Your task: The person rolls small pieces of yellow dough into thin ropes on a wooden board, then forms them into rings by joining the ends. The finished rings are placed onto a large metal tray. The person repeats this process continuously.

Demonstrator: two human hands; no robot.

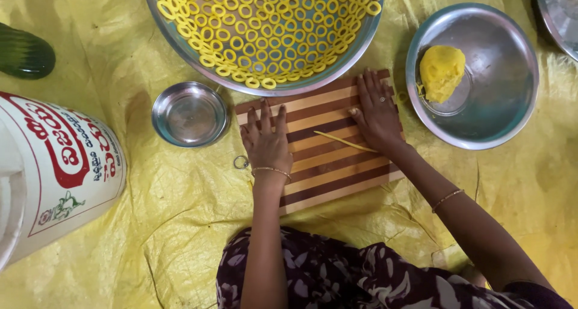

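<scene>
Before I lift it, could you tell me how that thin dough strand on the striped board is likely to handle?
The dough strand looks thin and soft, so it would probably sag and may break. Lying round on the flat board, it should roll easily under the right hand.

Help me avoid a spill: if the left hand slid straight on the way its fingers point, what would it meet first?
The left hand lies flat on the striped wooden board, fingers pointing away from the person. Straight ahead, just past the board's far edge, it would probably meet the rim of the large steel bowl holding yellow dough rings.

Both arms reach forward; left hand and right hand lie flat, palms down, fingers spread
</scene>
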